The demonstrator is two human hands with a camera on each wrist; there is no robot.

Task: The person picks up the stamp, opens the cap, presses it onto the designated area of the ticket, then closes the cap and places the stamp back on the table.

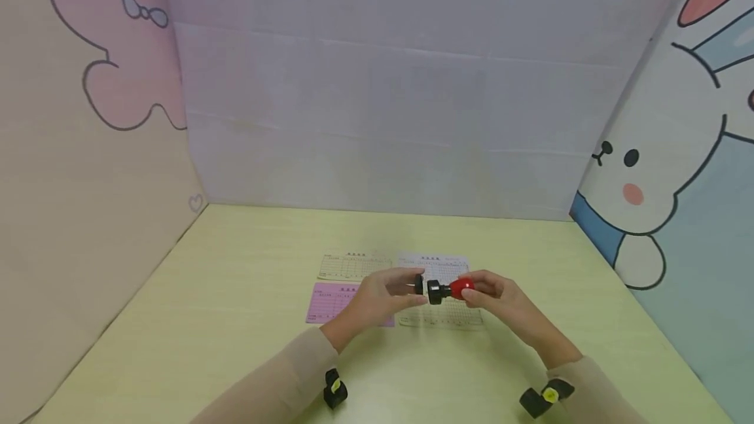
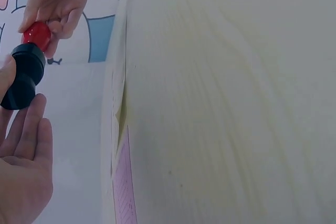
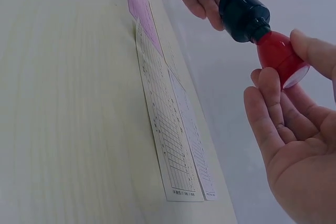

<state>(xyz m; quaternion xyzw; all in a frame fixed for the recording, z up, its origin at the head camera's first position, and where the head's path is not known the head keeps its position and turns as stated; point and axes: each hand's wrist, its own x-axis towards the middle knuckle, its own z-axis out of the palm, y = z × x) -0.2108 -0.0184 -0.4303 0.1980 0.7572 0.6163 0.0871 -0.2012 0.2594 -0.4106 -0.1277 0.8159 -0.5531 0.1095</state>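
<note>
Above the papers, a stamp with a red rounded handle [image 1: 462,288] and a black round head [image 1: 434,292] is held sideways between the hands. My right hand [image 1: 501,296] pinches the red handle between thumb and fingers; its pale end shows in the right wrist view. My left hand [image 1: 377,296] grips a black round cap [image 1: 419,284] between thumb and fingertips. A narrow gap shows between cap and stamp head in the head view. In the left wrist view the black parts [image 2: 25,74] overlap, so the gap is hidden there.
Printed form sheets lie on the pale yellow table [image 1: 247,319]: a pink one [image 1: 324,303], a cream one [image 1: 347,267], a white one [image 1: 436,260] and another cream one [image 1: 442,319] below it. Cloth walls with cartoon animals stand around the table.
</note>
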